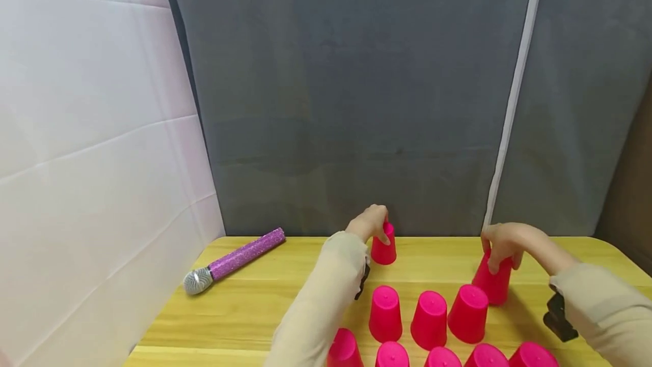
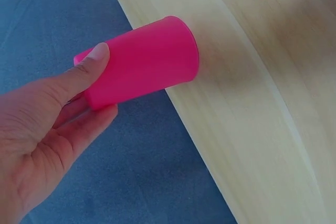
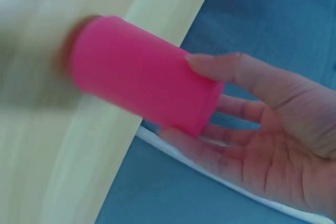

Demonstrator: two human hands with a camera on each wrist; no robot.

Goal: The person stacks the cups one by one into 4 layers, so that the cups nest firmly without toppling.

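Two bright pink plastic cups, smooth and tapered, stand upside down near the far edge of the wooden tabletop (image 1: 265,304). The left hand (image 1: 368,221) grasps the left cup (image 1: 384,247) by its top end, thumb and fingers curled round it. The right hand (image 1: 506,243) likewise clasps the right cup (image 1: 493,282) (slightly tilted). Eight more inverted pink cups (image 1: 430,319) stand nearer the person. A glittery purple microphone (image 1: 233,260) lies well to the left.

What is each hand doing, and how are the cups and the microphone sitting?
left hand: holds left cup, upside down
right hand: holds right cup, tilted
loose cups: upside down, untouched
microphone: lying flat on table
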